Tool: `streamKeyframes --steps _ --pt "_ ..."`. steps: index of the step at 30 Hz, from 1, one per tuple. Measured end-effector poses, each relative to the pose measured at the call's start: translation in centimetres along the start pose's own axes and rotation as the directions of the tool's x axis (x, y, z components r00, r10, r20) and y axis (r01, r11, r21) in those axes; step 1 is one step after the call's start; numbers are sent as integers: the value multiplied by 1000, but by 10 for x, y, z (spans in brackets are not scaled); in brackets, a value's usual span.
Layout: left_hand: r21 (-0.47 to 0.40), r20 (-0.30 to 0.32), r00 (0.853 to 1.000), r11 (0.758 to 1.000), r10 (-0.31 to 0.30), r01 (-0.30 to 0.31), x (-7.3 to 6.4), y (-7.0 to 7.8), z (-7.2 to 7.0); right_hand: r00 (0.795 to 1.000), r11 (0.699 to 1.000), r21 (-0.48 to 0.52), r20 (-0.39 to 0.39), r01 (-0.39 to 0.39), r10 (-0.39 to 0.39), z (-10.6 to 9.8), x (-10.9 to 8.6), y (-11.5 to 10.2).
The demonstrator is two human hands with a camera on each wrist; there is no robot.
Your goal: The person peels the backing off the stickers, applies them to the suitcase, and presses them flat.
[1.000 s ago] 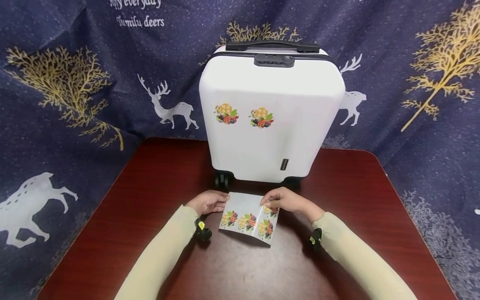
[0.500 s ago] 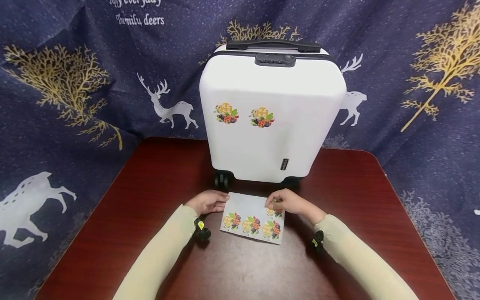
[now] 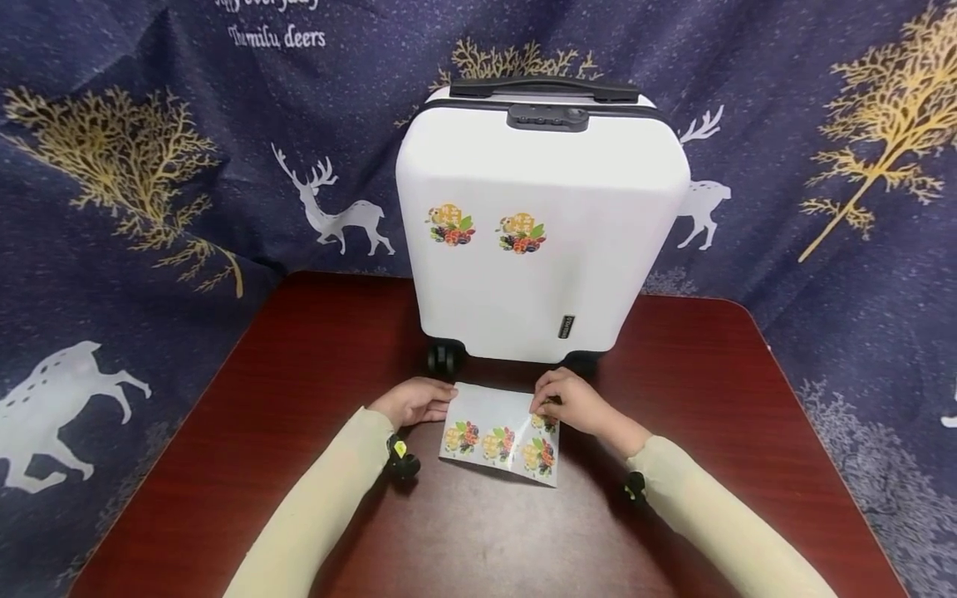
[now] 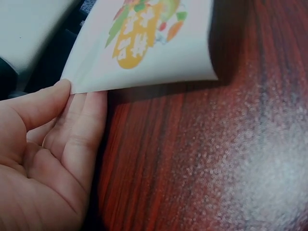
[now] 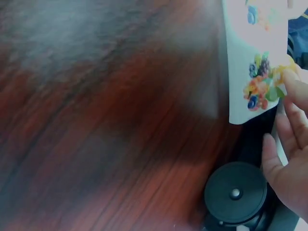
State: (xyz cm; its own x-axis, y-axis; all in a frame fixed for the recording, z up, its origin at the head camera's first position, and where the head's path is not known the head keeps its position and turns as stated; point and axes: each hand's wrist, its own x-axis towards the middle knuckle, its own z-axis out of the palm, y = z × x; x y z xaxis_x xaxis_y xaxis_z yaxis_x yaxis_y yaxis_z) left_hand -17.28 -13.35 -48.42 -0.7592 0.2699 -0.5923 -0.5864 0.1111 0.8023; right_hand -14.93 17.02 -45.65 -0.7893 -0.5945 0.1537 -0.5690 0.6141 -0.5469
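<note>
Holding a white sticker sheet (image 3: pixel 489 402) low over the desk (image 3: pixel 486 548), just in front of a white suitcase (image 3: pixel 516 307). Narrow grip in the left hand (image 3: pixel 414 402): a pinch at the sheet's far left corner, thumb above and fingers beneath, probably for steadying that end. Equally narrow grip in the right hand (image 3: pixel 574 404): thumb and fingertips at the sheet's right side, partly covering one printed sticker (image 3: pixel 545 424), perhaps for working at its edge; impossible to tell whether peeled at all. Near edge of the sheet bowed above the desk, with shadow beneath, likely from being held only at the sides. Suitcase upright on its wheels (image 3: pixel 441 359), broad face toward the hands, presumably for easy reach. On the upper part of that face, two matching fruit stickers (image 3: pixel 522 233) side by side, well apart from the small black label (image 3: pixel 566 327) low on the right. Pale characters on the yellow sticker tops, too small to read surely; label wording likewise unclear. Legible on the dark backdrop (image 3: pixel 187 50), upper left: "The milu deers", beneath a cropped line, apparently ending "everyday".
</note>
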Motion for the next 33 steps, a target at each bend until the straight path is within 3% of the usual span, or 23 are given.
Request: streamKeyframes --steps 9,17,33 --pt "-2 -16 1000 1000 -2 2 0 -1 0 998 999 47 61 26 -29 -7 -7 6" --pt "-19 -12 1000 1000 7 -8 0 -1 0 999 987 155 18 34 -37 -11 -9 13" --pt "-12 -16 1000 1000 10 -10 0 -1 0 988 972 177 49 -156 149 -14 -6 12"
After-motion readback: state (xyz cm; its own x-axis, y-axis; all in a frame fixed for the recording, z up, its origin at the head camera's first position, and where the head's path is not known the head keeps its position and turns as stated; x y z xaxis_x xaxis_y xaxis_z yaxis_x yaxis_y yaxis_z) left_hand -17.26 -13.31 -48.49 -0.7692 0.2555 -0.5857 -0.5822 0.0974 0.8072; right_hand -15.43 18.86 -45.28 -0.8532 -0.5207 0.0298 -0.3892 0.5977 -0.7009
